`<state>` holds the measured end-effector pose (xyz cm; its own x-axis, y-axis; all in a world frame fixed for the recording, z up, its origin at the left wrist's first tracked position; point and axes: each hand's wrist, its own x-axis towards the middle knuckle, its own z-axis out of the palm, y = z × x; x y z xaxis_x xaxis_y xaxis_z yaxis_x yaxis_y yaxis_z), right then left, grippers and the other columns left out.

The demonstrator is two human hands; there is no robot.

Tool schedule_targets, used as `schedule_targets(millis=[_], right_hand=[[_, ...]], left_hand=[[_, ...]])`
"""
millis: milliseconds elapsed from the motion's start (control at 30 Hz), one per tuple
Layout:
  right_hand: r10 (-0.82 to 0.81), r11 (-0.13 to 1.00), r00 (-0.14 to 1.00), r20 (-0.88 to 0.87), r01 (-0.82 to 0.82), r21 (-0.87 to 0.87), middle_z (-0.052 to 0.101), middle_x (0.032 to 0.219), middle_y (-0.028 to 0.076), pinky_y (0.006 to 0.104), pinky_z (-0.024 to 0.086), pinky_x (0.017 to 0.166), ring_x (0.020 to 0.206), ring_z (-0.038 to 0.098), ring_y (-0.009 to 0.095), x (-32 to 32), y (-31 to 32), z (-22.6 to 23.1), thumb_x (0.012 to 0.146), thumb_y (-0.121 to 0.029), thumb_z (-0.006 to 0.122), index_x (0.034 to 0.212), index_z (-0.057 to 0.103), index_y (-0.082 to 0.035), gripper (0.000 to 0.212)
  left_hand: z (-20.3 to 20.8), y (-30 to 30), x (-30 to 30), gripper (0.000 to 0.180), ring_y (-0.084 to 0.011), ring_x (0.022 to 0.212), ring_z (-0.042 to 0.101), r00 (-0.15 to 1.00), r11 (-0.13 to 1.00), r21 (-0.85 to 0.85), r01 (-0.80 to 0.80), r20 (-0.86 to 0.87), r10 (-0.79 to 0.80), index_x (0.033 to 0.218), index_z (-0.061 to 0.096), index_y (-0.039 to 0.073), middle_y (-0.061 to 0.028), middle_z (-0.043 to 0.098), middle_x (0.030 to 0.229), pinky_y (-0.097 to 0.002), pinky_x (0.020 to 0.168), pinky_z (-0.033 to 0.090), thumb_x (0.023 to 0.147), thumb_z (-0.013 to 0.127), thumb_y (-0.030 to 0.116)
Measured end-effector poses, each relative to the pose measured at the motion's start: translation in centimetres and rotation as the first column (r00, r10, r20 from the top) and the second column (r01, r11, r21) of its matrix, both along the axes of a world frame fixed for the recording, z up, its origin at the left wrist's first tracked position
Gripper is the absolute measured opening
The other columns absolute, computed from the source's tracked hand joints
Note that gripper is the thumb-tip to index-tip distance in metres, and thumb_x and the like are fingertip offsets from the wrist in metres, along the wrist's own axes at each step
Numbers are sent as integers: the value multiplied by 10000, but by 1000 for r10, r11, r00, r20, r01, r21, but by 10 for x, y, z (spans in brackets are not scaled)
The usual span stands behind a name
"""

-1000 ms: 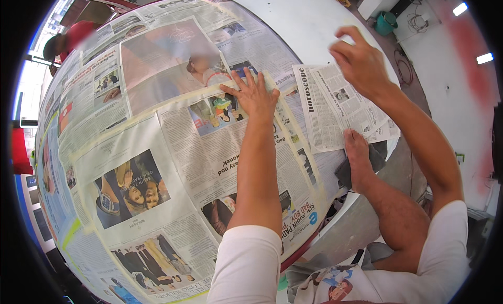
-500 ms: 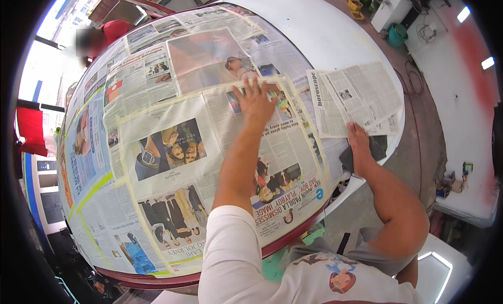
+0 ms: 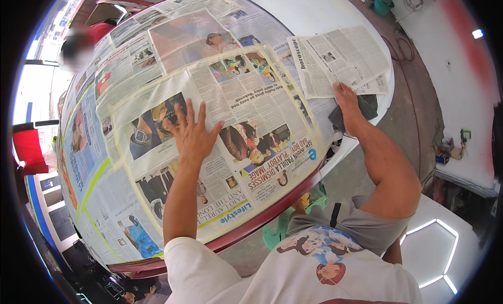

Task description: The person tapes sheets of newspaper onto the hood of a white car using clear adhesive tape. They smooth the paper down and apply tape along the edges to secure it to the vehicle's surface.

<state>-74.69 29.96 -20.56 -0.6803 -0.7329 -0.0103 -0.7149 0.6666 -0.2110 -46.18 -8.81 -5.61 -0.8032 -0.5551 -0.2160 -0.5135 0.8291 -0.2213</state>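
My left hand (image 3: pixel 196 133) lies palm down with spread fingers on a newspaper sheet (image 3: pixel 209 105), beside a printed picture. That sheet is edged with pale masking tape and covers part of a curved vehicle panel among several other newspaper sheets. My right hand is out of sight; only a bit of my right arm (image 3: pixel 394 250) shows behind my raised leg. My bare foot (image 3: pixel 347 102) rests by a dark grey cloth (image 3: pixel 367 109), at the edge of loose newspaper pages (image 3: pixel 340 63) on a white panel.
A dark red vehicle edge (image 3: pixel 262 216) runs along the near side. Yellow-green tape (image 3: pixel 94 181) crosses the papers at left. At the far left stands a person in red (image 3: pixel 99 31). A teal bucket (image 3: pixel 383 3) and a hose (image 3: pixel 401 50) are on the floor at far right.
My left hand has moved left and nearer to me across the newspaper, off the printed pictures near its far edge. The whole view has shifted a little.
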Motion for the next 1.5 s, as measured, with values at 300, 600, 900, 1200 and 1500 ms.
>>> schedule_targets(millis=[300, 600, 900, 1200, 1500], right_hand=[[-73, 995, 996, 51, 70, 67, 396, 1630, 158, 413, 250, 1274, 1516, 350, 290, -4, -6, -8, 1048, -63, 351, 1569, 351, -51, 521], [-316, 864, 770, 554, 474, -167, 353, 1659, 176, 398, 149, 1291, 1549, 279, 282, -2, -22, -10, 1115, -504, 254, 1575, 392, -8, 691], [-315, 920, 833, 455, 386, -69, 313, 1680, 165, 413, 124, 1303, 1558, 274, 273, -16, -8, -42, 1101, -389, 240, 1615, 288, -21, 634], [-12, 998, 975, 223, 25, -56, 295, 1687, 182, 391, 140, 1298, 1570, 248, 306, 28, -24, -4, 1059, -193, 433, 1636, 202, -9, 649], [-284, 934, 782, 555, 356, -24, 212, 1723, 131, 418, 65, 1313, 1585, 205, 280, 78, -26, 59, 1008, -198, 479, 1651, 183, -45, 724]], left_hand=[[-42, 4, 7, 825, -377, 1617, 67, 998, 998, 11, 67, 22, -67, 1663, 286, 244, -109, 175, 1749, -738, 1212, -23, 1003, 382, 728], [-128, 104, -85, 799, -384, 1614, 43, 958, 952, 161, 262, 73, -276, 1677, 221, 174, -99, 134, 1756, -751, 1216, -9, 1054, 267, 672], [-174, 195, -119, 779, -377, 1616, 67, 916, 888, 261, 380, 32, -401, 1668, 251, 135, -159, 146, 1746, -726, 1226, 14, 1060, 332, 616], [-95, 314, 54, 687, -449, 1268, 604, 870, 49, 869, 493, -493, -10, 1606, 371, 141, -218, 360, 1647, -503, 1065, 494, 1019, 621, 395], [12, 221, 259, 443, -378, 1272, 614, 516, 817, 537, 209, -770, 374, 1354, 641, 7, -216, 630, 1386, -449, 1036, 506, 918, 717, 13]])
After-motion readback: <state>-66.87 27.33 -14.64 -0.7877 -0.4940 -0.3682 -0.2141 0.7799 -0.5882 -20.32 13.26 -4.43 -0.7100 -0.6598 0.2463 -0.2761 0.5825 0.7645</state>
